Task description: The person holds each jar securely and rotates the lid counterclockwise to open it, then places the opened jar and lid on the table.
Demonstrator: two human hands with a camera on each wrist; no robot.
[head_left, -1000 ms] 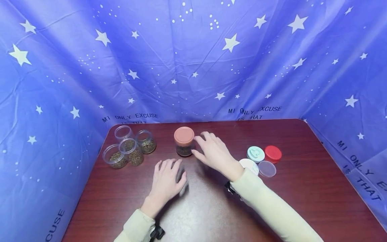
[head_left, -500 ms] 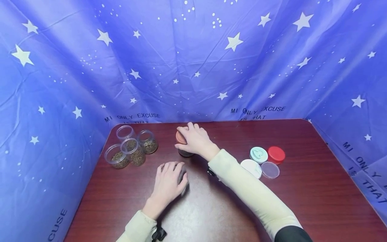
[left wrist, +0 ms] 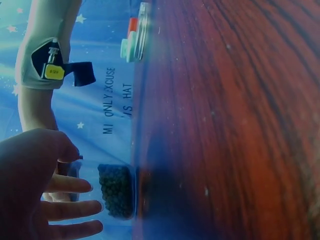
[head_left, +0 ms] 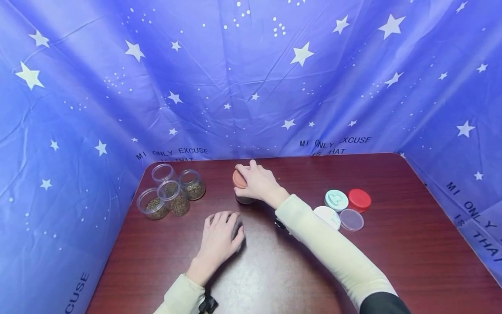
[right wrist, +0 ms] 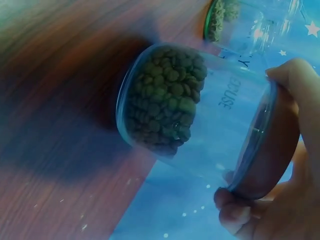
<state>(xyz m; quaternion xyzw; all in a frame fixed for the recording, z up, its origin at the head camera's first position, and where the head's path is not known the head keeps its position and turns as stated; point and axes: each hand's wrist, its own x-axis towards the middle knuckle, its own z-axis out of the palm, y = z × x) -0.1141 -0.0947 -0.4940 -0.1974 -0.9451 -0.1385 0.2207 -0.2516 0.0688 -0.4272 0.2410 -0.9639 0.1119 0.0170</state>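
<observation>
My right hand (head_left: 259, 183) grips the orange-pink lid (head_left: 239, 179) of a clear jar from above, thumb on the near side and fingers on the far side. Brown pellets fill the lower part of this upright jar (right wrist: 165, 105) in the right wrist view; the lid sits on its mouth. My left hand (head_left: 220, 233) hovers or rests low over the table in front of the jar, fingers loosely bent and holding nothing. Its spread fingers show in the left wrist view, apart from the pellet jar (left wrist: 117, 192) behind them.
Several lidless clear jars with pellets (head_left: 178, 203) stand together at the back left. On the right lie a mint lid (head_left: 336, 200), a red lid (head_left: 359, 199), a white lid (head_left: 327, 218) and a clear disc (head_left: 351, 220). A starry blue curtain (head_left: 251, 87) surrounds the dark red table (head_left: 282, 270).
My right hand has moved left onto the orange-pink lid and taken hold of it. The jar has since shifted slightly right. My left hand has stayed nearly in place.
</observation>
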